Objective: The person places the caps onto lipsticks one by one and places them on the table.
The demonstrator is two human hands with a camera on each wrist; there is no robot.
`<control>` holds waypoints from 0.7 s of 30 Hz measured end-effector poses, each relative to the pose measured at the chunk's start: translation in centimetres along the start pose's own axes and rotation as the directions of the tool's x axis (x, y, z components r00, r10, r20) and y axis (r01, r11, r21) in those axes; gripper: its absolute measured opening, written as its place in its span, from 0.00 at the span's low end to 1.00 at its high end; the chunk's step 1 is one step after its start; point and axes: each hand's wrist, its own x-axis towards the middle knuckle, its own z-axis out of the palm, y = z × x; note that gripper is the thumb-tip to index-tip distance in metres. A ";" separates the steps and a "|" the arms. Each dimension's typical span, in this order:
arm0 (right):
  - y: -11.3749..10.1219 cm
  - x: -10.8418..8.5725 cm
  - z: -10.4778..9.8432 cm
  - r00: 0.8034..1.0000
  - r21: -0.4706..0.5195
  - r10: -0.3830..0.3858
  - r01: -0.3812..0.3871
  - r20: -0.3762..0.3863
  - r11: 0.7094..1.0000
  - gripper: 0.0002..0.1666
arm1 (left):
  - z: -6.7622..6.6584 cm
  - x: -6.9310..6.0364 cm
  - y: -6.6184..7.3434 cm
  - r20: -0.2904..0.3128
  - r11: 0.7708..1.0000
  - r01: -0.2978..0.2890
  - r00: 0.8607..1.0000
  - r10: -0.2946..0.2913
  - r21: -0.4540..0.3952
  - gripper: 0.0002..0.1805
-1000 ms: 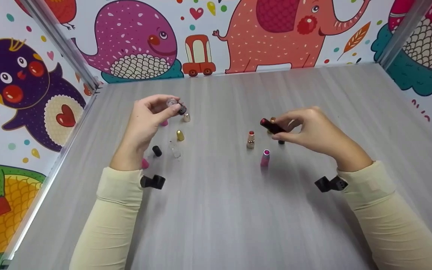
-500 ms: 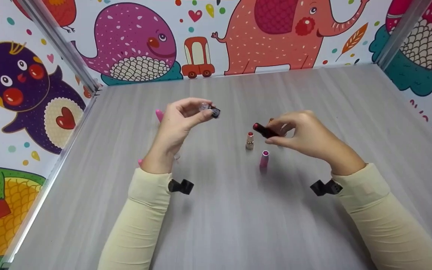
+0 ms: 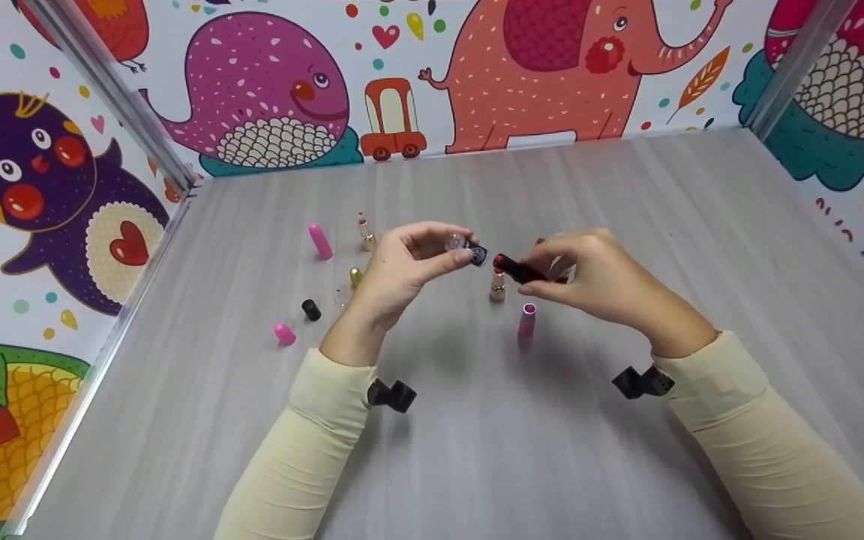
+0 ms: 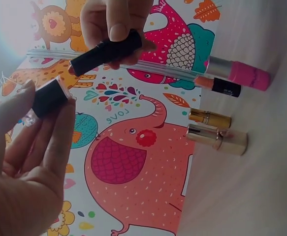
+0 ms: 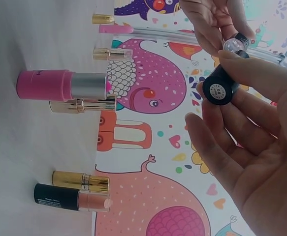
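My left hand [image 3: 417,274] pinches a black cap with a clear, knobbly end [image 4: 50,98] between thumb and fingers. Its mouth faces the lipstick [image 4: 104,53] that my right hand [image 3: 593,270] grips by its black tube. The red tip of that lipstick points left at the cap, with a small gap between them. A round label marks the lipstick's base in the right wrist view. Below the hands stand a pale gold lipstick [image 3: 498,289] and a pink lipstick [image 3: 526,324], both uncapped. A gold lipstick [image 5: 80,181] and a black one [image 5: 57,195] also stand there, mostly hidden in the head view.
Loose caps lie or stand on the left of the grey table [image 3: 469,450]: a tall pink one [image 3: 319,241], a short pink one [image 3: 284,334], a black one [image 3: 311,309], a gold one [image 3: 355,277] and a clear-topped one [image 3: 366,234]. Patterned panels [image 3: 267,90] border the table.
My left hand has carried the cap rightward from over the loose caps to close beside the lipstick. My right hand, still holding the lipstick, has shifted slightly left.
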 end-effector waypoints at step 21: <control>-0.4 0.0 0.9 0.999 0.034 -0.047 0.048 -0.006 0.998 0.11 | 2.3 -0.4 -1.0 0.069 0.999 0.023 0.997 -0.025 0.039 0.15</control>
